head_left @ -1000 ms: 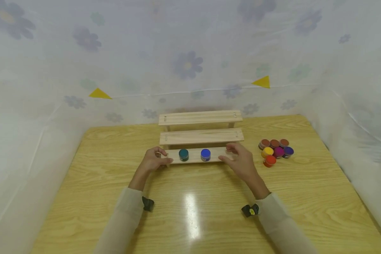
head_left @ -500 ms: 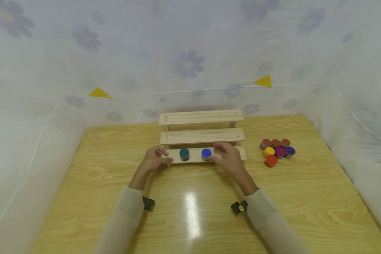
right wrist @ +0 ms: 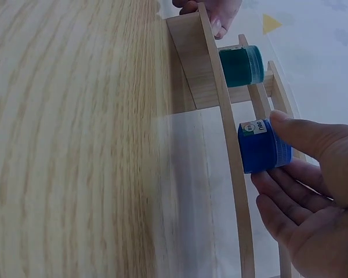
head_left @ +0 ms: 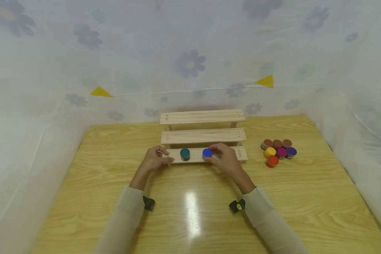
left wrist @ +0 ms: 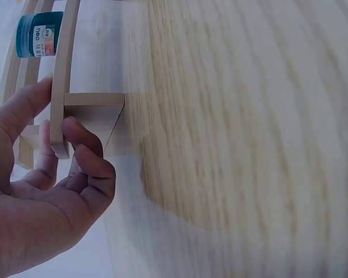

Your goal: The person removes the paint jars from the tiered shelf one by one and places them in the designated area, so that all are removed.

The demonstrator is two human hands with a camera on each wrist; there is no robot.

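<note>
A three-step wooden rack stands on the table, a teal paint jar and a blue paint jar upright on its lowest step. At that step's left end, my left hand grips the board, thumb on top and fingers curled round the end in the left wrist view. My right hand pinches the blue jar, its thumb at the lid and its fingers on the opposite side in the right wrist view. The teal jar, with a printed label, sits between the two hands.
Right of the rack, several more paint jars stand in a cluster on the table, among them a yellow jar, a magenta jar and a red jar. A flower-patterned curtain hangs behind the rack.
My right hand has moved left along the lowest step, from its right part to the blue jar, and closed round it. The left hand has stayed at the rack's left end.
</note>
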